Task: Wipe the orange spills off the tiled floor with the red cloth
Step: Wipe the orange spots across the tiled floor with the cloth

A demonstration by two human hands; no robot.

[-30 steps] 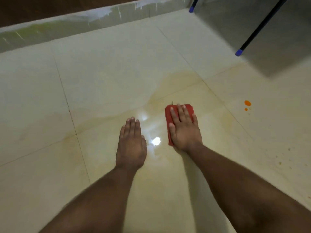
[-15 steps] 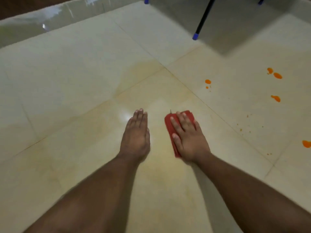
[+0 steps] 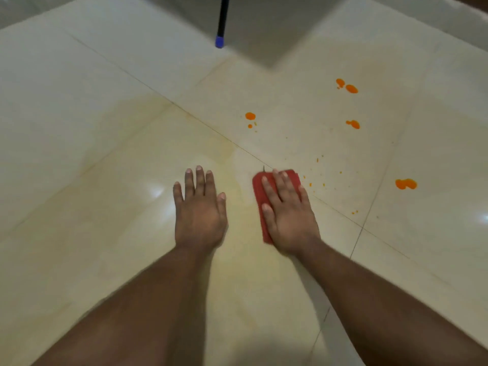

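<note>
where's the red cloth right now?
Head view, just right of centre: the red cloth lies flat on the tiled floor under the right hand, beside the left hand, with small orange specks to its right.

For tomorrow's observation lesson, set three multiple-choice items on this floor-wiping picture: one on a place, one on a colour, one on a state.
1. Where do the orange spills lie relative to the cloth?
A. Ahead and to its right
B. Behind the arms
C. Under the left hand

2. What colour is the tip of the black pole?
A. Red
B. Blue
C. Yellow

3. How is the right hand placed?
A. Lifted clear of the floor
B. Clenched in a fist
C. Flat on the cloth, fingers spread

Answers:
1. A: the blots and specks sit on the tile beyond and right of the cloth.
2. B: the pole ends in a blue cap on the floor.
3. C: the palm covers the cloth, pressing it down, while the left hand lies flat on bare tile.
</note>
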